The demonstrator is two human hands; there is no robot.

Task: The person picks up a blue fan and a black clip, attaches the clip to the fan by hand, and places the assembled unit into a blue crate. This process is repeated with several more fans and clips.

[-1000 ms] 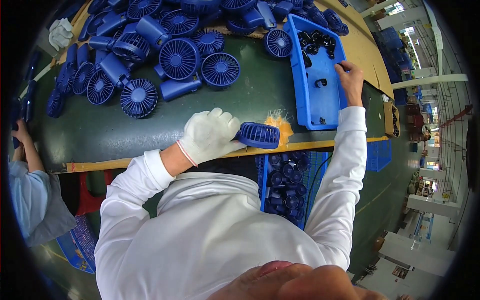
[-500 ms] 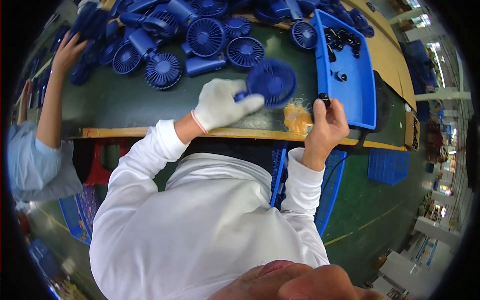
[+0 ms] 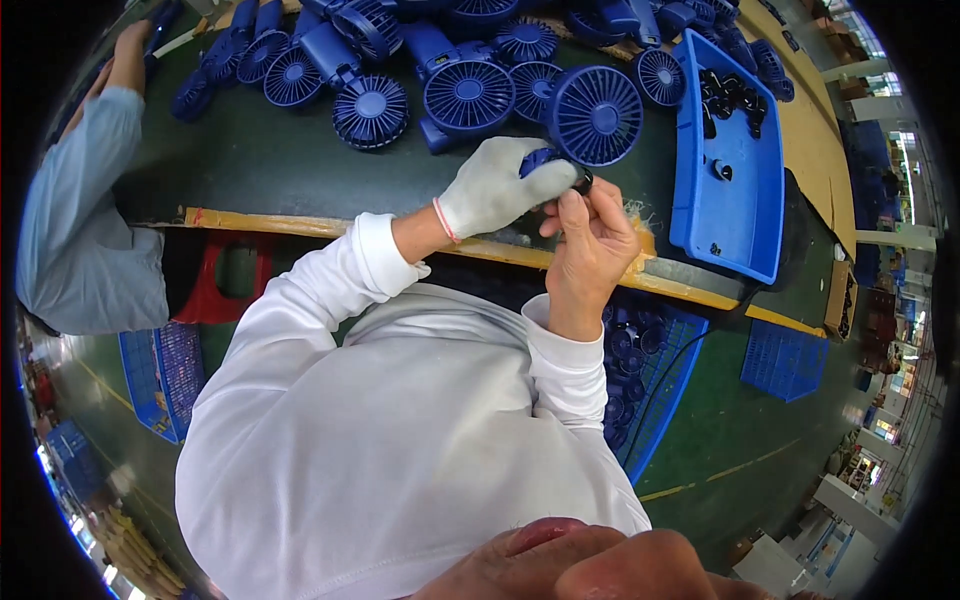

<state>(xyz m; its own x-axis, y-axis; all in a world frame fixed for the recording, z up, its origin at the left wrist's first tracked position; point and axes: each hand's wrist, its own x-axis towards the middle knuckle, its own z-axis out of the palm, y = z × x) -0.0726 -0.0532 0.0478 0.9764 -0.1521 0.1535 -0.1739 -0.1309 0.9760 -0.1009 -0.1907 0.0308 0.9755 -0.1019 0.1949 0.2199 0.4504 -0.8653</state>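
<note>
Head view: a blue fan [image 3: 596, 116] is gripped in the gloved left hand [image 3: 502, 188], extending to 1 o'clock; a small black part [image 3: 583, 182] is pinched in the bare right hand [image 3: 592, 245], beside the left. A blue tray [image 3: 735, 225] is located at 2 o'clock, loose fans [image 3: 470, 92] at 11 o'clock

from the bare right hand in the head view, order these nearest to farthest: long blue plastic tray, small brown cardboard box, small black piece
1. Small black piece: at the fingertips of the bare right hand.
2. Long blue plastic tray: on the table, to the hand's right.
3. Small brown cardboard box: at the far right, beyond the tray.
</note>
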